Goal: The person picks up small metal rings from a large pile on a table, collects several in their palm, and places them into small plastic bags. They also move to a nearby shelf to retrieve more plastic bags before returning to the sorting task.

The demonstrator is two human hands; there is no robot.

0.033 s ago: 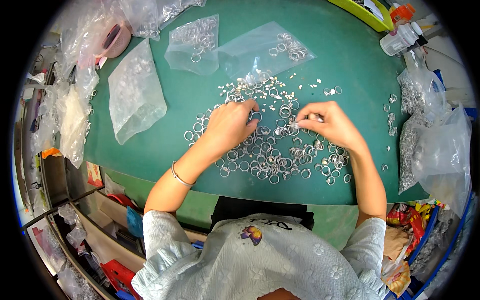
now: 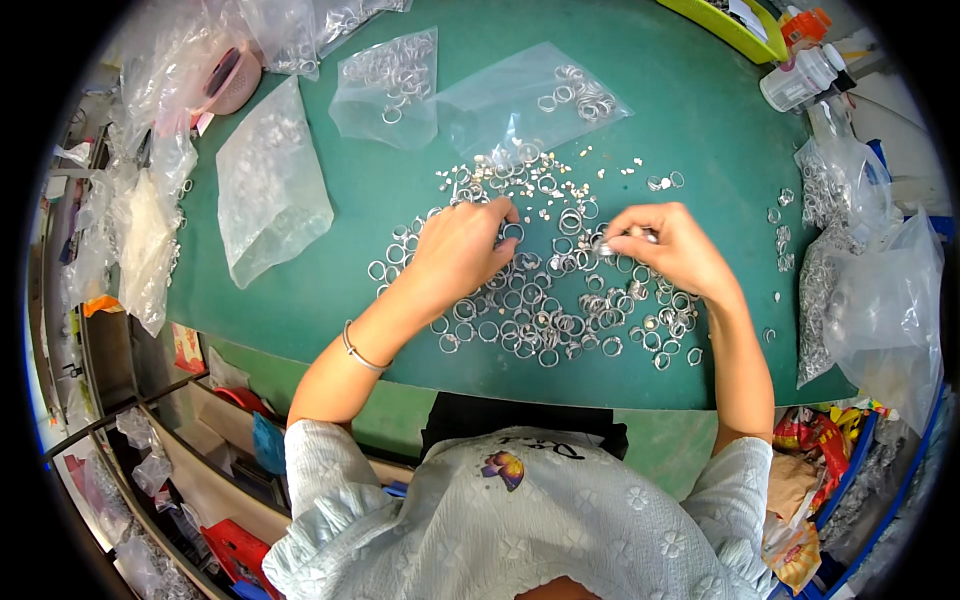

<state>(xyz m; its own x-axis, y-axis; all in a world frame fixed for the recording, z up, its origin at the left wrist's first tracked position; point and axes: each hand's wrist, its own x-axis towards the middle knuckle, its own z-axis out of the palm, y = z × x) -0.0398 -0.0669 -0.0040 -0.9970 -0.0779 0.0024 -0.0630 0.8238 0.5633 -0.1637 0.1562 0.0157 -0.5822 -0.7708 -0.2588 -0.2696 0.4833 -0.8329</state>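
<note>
A loose pile of silver-coloured rings [image 2: 515, 295] spreads over the green table in front of me. My left hand [image 2: 458, 245] rests at the pile's upper left, fingers bent and closed round a ring [image 2: 512, 231] by the fingertips. Over the pile's right side, my right hand [image 2: 668, 245] is curled shut, with silver rings [image 2: 605, 249] pinched at thumb and forefinger. More shiny pieces show inside its curled fingers, too small to count. Small pale chips [image 2: 545, 195] lie scattered just beyond both hands, mixed with a few rings.
Clear bags with rings [image 2: 388, 85] and a flat clear bag [image 2: 275, 185] lie on the green table [image 2: 680, 120]. Filled bags [image 2: 825, 290] line the right edge, near a white bottle [image 2: 800, 80] and a yellow-green tray [image 2: 730, 25]. A pink basket [image 2: 235, 85] stands far left.
My right hand has shifted slightly to the right, carrying the pinched rings with it. The left hand has stayed in place.
</note>
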